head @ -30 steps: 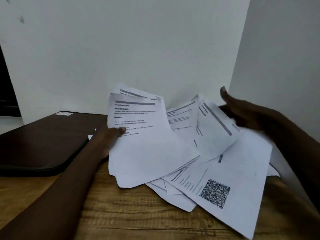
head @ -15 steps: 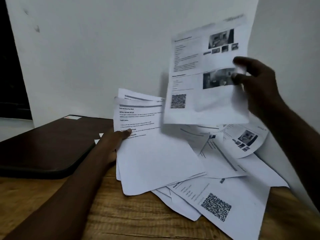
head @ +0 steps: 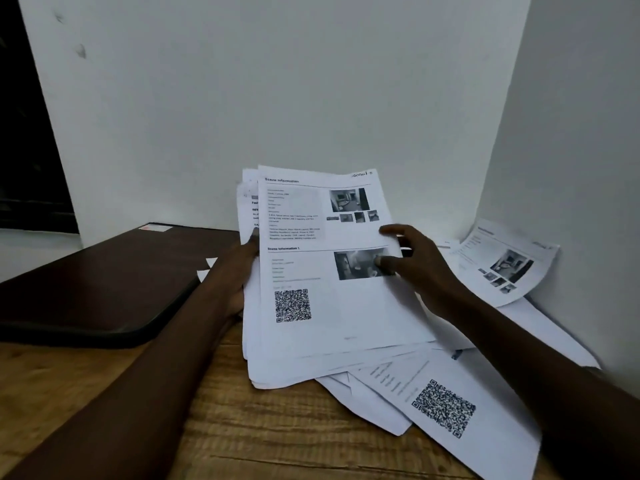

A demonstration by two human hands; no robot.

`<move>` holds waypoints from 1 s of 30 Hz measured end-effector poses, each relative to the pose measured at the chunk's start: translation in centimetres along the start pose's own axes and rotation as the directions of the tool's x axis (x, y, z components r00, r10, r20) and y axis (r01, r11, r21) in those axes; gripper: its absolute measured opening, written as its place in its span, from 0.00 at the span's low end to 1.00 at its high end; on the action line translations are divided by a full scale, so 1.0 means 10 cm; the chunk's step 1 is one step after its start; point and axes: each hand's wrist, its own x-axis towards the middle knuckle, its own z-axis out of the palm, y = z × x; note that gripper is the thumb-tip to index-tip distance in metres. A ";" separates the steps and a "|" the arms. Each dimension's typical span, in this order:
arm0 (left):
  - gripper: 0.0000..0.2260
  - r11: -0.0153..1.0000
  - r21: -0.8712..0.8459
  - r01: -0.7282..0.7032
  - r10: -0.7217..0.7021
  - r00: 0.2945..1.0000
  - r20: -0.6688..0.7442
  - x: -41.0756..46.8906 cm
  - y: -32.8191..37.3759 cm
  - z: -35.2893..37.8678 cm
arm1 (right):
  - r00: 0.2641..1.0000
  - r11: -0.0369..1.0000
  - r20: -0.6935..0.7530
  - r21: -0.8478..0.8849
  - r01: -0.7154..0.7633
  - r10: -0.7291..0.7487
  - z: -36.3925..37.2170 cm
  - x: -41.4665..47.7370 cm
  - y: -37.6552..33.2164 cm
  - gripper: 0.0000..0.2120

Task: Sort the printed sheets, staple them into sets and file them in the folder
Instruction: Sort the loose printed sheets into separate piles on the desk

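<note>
The left grip point(head: 237, 271) is holding the stack point(head: 277, 372) by its left edge, thumb curling over the top and fingers hidden beneath. The right grip point(head: 420, 271) is pinching the top sheet point(head: 346, 313) at its right edge, thumb lying on a printed photo. The stack is tilting up off the tabletop point(head: 263, 441) between both grips. Its small print is blurring past reading. Loose sheets point(head: 446, 407) are lying under and right of it, and a curled sheet point(head: 505, 265) is leaning on the wall point(head: 571, 133). The dark folder point(head: 97, 278) is lying flat at the left, just beside the left grip.
</note>
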 end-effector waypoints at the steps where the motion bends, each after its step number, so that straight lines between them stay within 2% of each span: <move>1: 0.21 1.000 -0.007 0.004 -0.004 1.000 -0.006 0.01 0.00 0.01 | 1.000 1.000 -0.009 0.025 -0.005 0.005 -0.01 0.00 0.01 0.25; 4: 0.22 0.999 -0.044 0.030 -0.029 0.999 0.013 0.02 0.00 0.02 | 0.996 0.995 0.024 0.061 -0.083 0.082 -0.05 -0.01 0.03 0.30; 6: 0.23 0.999 -0.040 0.029 -0.028 0.999 0.024 0.00 0.01 0.03 | 0.988 0.988 0.111 0.100 -0.122 0.110 -0.03 -0.04 0.04 0.26; 8: 0.26 0.999 -0.010 0.034 -0.033 0.997 0.067 -0.02 0.02 0.02 | 0.986 0.990 0.136 0.086 -0.110 0.097 0.04 -0.06 0.05 0.24; 9: 0.28 0.999 0.017 0.035 -0.037 0.995 0.098 -0.02 0.00 0.02 | 0.989 0.992 0.115 0.065 -0.105 0.097 0.07 -0.07 0.05 0.24; 11: 0.24 0.999 0.048 0.017 -0.023 0.990 0.138 -0.02 -0.05 0.04 | 0.992 0.992 0.048 0.033 -0.122 0.120 0.09 -0.05 0.05 0.25; 14: 0.21 0.999 0.035 0.004 -0.006 0.998 0.058 -0.03 -0.08 0.04 | 0.986 0.986 0.018 0.027 -0.167 0.167 -0.02 0.04 0.04 0.29; 16: 0.25 1.000 -0.013 0.011 -0.010 0.998 0.054 -0.04 -0.08 0.02 | 0.971 0.973 -0.094 -0.058 -0.225 0.219 -0.21 0.08 0.02 0.34; 19: 0.21 1.000 -0.003 0.023 -0.023 0.999 0.035 -0.04 -0.07 0.03 | 0.903 0.886 -0.366 -0.308 -0.346 0.225 -0.68 0.07 0.01 0.35; 20: 0.18 1.000 0.005 0.024 -0.024 0.999 0.032 -0.05 -0.07 0.05 | 0.886 0.843 -0.411 -0.379 -0.382 0.217 -0.85 0.04 0.00 0.35; 22: 0.16 0.999 0.039 0.019 -0.021 0.999 0.045 -0.06 -0.08 0.10 | 0.878 0.708 -0.380 -0.531 -0.465 0.292 -1.16 -0.04 -0.03 0.28; 24: 0.15 0.997 0.072 0.008 -0.012 0.998 0.056 -0.09 -0.07 0.15 | 0.850 0.574 -0.297 -0.635 -0.517 0.436 -1.32 -0.12 -0.09 0.19; 26: 0.14 0.996 0.088 -0.003 -0.002 0.998 0.064 -0.12 -0.07 0.18 | 0.802 0.523 -0.296 -0.632 -0.571 0.518 -1.37 -0.19 -0.07 0.20; 30: 0.12 0.994 0.103 -0.026 0.021 0.999 0.044 -0.16 -0.06 0.20 | 0.747 0.574 -0.330 -0.488 -0.658 0.577 -1.32 -0.21 0.01 0.19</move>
